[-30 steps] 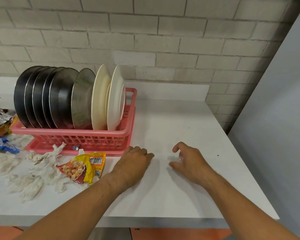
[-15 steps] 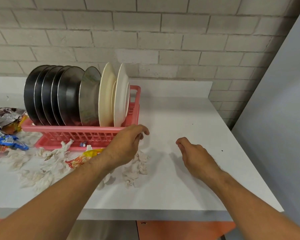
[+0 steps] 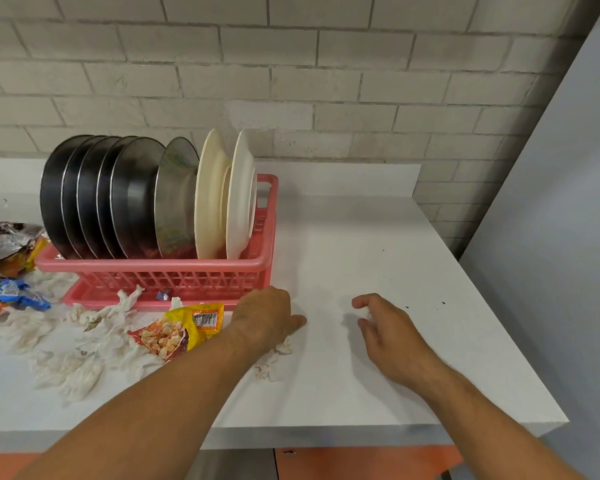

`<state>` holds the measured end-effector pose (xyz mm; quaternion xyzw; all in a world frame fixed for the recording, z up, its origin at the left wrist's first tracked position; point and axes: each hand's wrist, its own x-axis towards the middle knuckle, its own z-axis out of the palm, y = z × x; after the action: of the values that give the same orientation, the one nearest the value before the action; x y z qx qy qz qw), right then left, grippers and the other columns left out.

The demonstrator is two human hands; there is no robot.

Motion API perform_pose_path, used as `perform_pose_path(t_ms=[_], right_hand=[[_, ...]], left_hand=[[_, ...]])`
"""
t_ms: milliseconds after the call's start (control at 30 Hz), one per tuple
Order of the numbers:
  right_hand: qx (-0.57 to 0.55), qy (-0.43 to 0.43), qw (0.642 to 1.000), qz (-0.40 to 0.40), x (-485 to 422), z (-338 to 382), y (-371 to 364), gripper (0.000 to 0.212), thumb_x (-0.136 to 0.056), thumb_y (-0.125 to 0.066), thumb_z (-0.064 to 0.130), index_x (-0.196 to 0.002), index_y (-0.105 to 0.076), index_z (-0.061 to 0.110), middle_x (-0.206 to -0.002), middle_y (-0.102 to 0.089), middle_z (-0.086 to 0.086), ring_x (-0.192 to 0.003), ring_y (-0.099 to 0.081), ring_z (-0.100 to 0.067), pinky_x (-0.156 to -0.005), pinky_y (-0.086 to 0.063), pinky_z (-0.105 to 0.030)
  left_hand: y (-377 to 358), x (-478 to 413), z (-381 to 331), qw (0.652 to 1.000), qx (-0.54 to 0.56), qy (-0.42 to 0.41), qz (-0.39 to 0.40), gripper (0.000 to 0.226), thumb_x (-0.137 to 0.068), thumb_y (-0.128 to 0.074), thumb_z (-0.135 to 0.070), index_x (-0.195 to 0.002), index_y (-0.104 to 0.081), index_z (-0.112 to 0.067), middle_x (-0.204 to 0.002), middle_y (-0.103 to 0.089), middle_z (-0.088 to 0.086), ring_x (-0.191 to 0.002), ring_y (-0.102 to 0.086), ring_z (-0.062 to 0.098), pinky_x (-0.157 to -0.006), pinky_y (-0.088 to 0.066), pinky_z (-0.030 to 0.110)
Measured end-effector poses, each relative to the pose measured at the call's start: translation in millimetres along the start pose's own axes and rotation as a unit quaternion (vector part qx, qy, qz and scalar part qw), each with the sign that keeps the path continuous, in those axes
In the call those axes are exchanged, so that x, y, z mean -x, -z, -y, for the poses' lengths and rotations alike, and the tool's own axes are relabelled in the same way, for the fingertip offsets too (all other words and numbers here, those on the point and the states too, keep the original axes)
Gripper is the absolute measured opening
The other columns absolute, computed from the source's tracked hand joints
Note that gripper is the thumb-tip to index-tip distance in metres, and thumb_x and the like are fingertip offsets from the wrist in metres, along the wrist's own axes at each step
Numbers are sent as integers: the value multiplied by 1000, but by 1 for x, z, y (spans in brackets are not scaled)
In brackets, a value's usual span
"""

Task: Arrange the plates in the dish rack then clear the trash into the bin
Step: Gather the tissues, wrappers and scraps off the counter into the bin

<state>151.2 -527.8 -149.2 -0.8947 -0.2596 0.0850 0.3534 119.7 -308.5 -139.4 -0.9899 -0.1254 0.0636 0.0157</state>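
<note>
Pink dish rack just behind left hand, flat on crumpled tissue by snack wrapper; right hand curled, grip unclear.

My left grip covers most of a crumpled tissue, hiding whether I hold it. A white scrap inside my right grip is too small to name. The left edge crops the wrappers.
</note>
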Motion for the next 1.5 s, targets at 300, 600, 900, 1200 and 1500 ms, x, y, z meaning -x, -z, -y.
perform_pose_path(t_ms=[300, 600, 900, 1200, 1500], right_hand=[[-29, -4, 1000, -1, 3, 10, 5, 44, -97, -41, 1, -97, -60, 41, -101, -59, 10, -87, -59, -1, -70, -46, -12], [104, 32, 993, 52, -8, 47, -42, 37, -93, -45, 53, -127, -52, 39, -115, -59, 9, -103, -56, -13, -88, -47, -30], [219, 18, 965, 145, -17, 62, -71, 23, -99, -33, 46, -120, -42, 45, -105, -46, 3, -91, -54, -23, -76, -46, -34], [140, -52, 989, -15, -12, 93, -40, 9, -92, -43, 22, -95, -52, 22, -90, -58, 1, -74, -57, -15, -65, -51, -33], [79, 6, 988, -134, 28, 164, -65, 18, -91, -52, 39, -74, -50, 31, -80, -58, 10, -73, -54, -8, -60, -37, -23]], left_hand=[[23, 0, 6, 977, 182, -99, -56, 23, -86, -64, -21, -71, -47, -21, -89, -47, -1, -76, -53, 19, -62, -42, 24], [47, 33, 37, 944, 295, -116, -95, 19, -88, -50, -6, -97, -53, -22, -89, -58, 0, -76, -56, 18, -60, -44, 25], [39, 60, 75, 948, 261, -145, -115, 27, -94, -51, -21, -119, -59, -24, -107, -44, -7, -96, -45, 11, -84, -39, 24], [44, 76, 112, 920, 287, -141, -227, 37, -82, -68, -35, -57, -50, -14, -69, -51, -7, -66, -51, 12, -63, -41, 29], [43, 104, 164, 920, 278, -213, -178, 33, -85, -64, -46, -66, -56, -20, -68, -60, -6, -69, -55, 12, -64, -45, 33]])
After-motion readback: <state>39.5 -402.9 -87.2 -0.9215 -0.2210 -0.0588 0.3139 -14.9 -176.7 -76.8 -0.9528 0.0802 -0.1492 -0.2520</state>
